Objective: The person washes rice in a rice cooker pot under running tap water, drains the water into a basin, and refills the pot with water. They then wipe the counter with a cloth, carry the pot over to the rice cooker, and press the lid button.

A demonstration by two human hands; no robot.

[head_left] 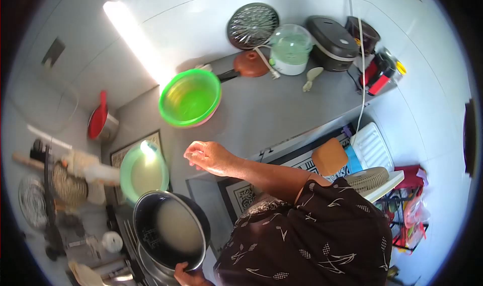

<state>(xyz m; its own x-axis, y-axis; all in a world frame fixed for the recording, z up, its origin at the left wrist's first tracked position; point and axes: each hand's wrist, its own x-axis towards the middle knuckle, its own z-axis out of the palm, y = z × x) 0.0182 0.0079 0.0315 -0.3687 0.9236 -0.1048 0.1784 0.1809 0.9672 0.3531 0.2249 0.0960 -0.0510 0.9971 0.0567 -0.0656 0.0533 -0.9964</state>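
Observation:
My left hand (187,276) grips the near rim of a dark pot (151,223), its thumb over the edge. Inside the pot is cloudy whitish liquid; whatever lies beneath its surface cannot be made out. Beside the pot and touching or nearly touching it stands a pale green basin (128,177) with cloudy liquid. My right hand (206,157) hangs above the counter, right of the basin, its fingers curled together and nothing visible in them. A bright green bowl (188,97) stands farther back, inside or on a pinkish one.
On the grey counter (241,110) are a brown pan (250,64), a clear-topped appliance (291,49), a pale spoon (312,78) and a dark cooker (333,43). A red-handled pot (103,122) and a utensil rack are at the left. A fan (367,179) stands at the right.

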